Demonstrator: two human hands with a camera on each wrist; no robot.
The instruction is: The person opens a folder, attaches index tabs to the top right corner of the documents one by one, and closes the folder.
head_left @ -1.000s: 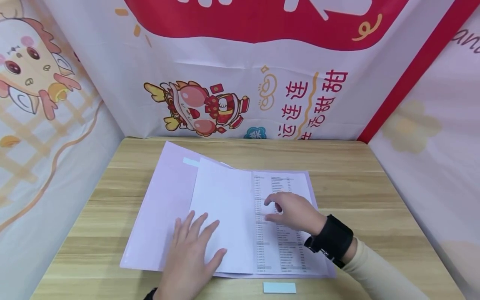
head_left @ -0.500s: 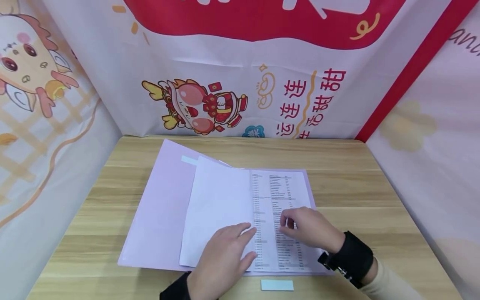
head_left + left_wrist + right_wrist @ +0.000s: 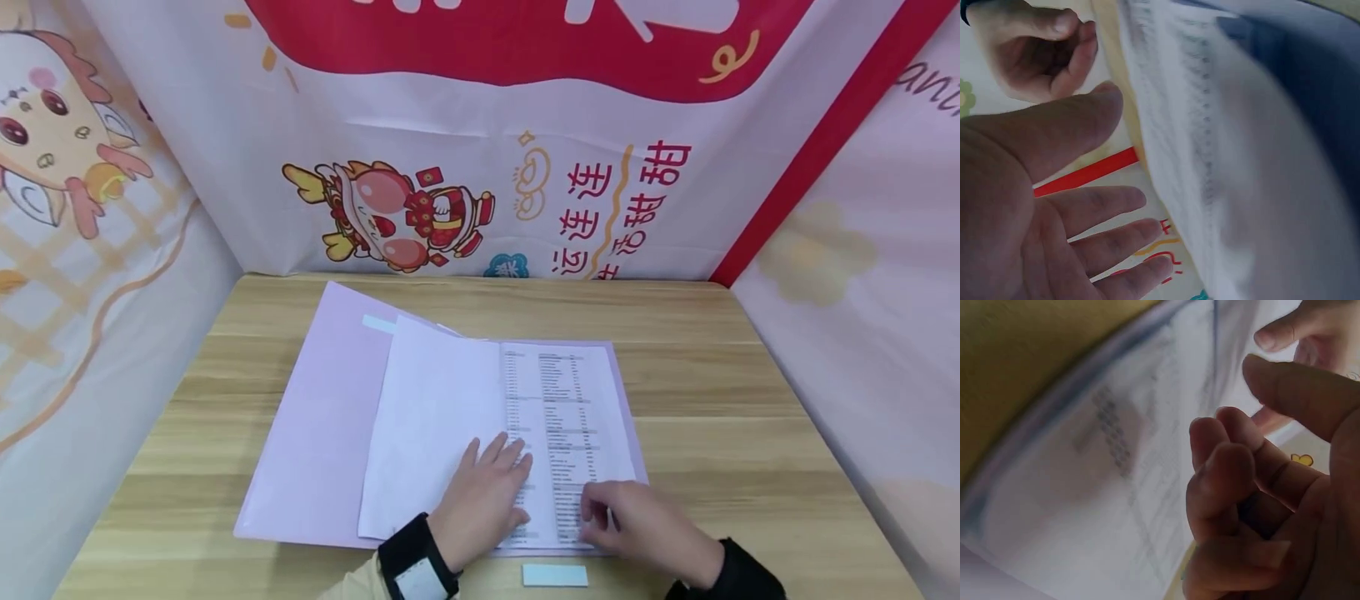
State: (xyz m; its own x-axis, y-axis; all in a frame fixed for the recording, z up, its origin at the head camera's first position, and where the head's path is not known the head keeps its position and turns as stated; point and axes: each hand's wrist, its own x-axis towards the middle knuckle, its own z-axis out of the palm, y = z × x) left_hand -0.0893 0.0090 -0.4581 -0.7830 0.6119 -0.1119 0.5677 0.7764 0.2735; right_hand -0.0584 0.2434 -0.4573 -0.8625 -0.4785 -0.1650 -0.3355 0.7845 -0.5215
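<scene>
Evidently, in the head view a lilac folder [image 3: 300, 450] is lying open on the wooden table [image 3: 697, 375], a blank white page [image 3: 435, 400] showing at left and a printed sheet [image 3: 603, 375] at right; a pale blue strip [image 3: 554, 575] is lying just beside its near edge. The left hand [image 3: 483, 496] is lying straight-fingered over the join between the pages, while the right hand [image 3: 637, 521] is hanging over the near right area; contact I cannot tell. The cover is probably being light and fairly stiff, the pages thin, slippery and easily creased, so an outer corner is likely offering the safest hold. The left wrist view is revealing the left palm, hidden from above, gripping nothing. The right wrist view is showing the right fingers curling loosely, thumb standing clear, nothing held between.
</scene>
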